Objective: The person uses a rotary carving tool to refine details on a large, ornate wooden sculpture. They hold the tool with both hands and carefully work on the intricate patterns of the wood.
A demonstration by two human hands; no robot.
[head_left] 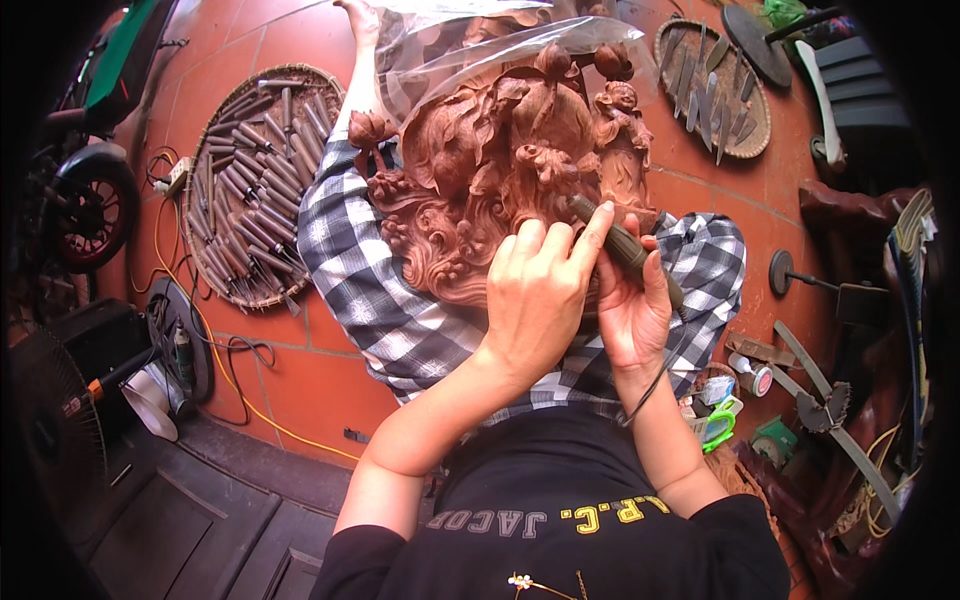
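A reddish-brown wood carving (pixel 440 165), dense with leaves, buds and curling waves, rests between my legs. A small standing figure (pixel 622 150) rises at its right side. My right hand (pixel 632 318), palm up, is closed round a dark olive, grooved cylindrical tool (pixel 628 252), which slants with its upper end against the carving. My left hand (pixel 540 290) lies over the carving's front with most fingers curled. Its index finger reaches onto the tool's upper part. Whatever sits under the left palm is hidden, and so is the tool's working tip.
A round woven tray (pixel 205 225) full of wooden-handled chisels is on the tiled floor at left. Flat blades lie in another tray (pixel 745 145) at far right. Clear plastic sheet (pixel 520 45) covers things behind the carving. A fan (pixel 60 420) and a yellow cord (pixel 225 365) are at left.
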